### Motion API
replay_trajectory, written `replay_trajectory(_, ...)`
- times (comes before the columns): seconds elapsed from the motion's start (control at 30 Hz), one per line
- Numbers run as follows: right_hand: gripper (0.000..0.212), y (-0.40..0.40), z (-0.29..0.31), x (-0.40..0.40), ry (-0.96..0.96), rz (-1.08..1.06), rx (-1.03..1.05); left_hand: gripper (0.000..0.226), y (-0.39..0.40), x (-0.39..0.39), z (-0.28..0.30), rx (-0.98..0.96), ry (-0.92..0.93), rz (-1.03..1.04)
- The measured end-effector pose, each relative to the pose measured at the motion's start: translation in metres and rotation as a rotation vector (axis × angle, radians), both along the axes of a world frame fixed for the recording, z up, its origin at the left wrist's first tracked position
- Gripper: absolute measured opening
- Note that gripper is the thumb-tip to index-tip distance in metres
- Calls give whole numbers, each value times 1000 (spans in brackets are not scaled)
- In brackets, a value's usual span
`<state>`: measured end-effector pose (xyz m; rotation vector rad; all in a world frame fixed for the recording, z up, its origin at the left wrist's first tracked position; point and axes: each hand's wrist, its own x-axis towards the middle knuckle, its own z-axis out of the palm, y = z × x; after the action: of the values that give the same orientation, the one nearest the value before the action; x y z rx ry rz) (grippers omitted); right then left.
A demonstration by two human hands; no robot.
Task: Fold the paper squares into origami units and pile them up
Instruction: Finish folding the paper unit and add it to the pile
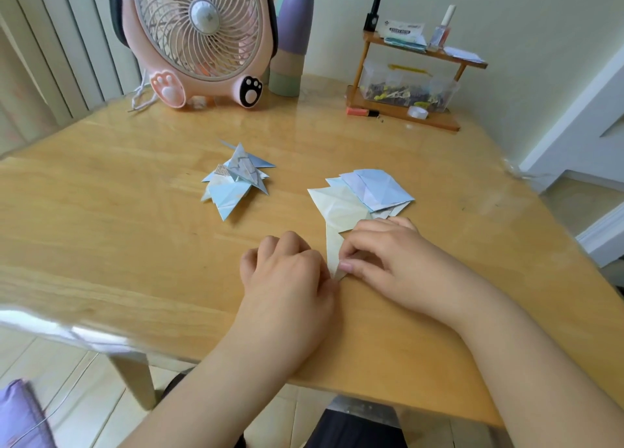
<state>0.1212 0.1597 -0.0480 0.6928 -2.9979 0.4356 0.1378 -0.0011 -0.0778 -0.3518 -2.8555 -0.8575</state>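
Note:
A cream paper piece [334, 245] lies folded on the wooden table [135, 211] between my hands. My right hand [381, 262] pinches its lower tip with curled fingers. My left hand [287, 268] is curled against the paper's left edge; its fingertips are hidden. Behind the right hand sits a loose stack of creased paper squares [374, 191], pale blue on top. A pile of folded pointed units [236, 177] in blue and white lies to the left of centre.
A pink fan [202, 35] and a tall pastel vase [290, 42] stand at the back. A small wooden shelf [405, 109] at the back right holds bottles and a clear box. The table's near edge runs just under my forearms.

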Motion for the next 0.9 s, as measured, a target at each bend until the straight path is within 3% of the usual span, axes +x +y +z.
replay_trajectory(0.13, 7, -3, -7, -4, 9, -53, -55, 17, 3, 0, -3, 44, 7, 80)
replay_trajectory(0.33, 15, -1, -15, -2, 30, -88, -148, 9, -3, -3, -7, 137, 35, 42)
replay_trajectory(0.57, 14, 2, -19, 1, 119, -146, -106, 4, 1, -3, -14, 54, 118, 23)
replay_trajectory(0.67, 17, 8, -17, -2, 110, -233, -100, 12, 0, -3, -15, 66, 141, -2)
replay_trajectory(0.9, 20, 14, -19, -5, 52, -339, -165, 7, 1, -1, -15, 16, 282, -63)
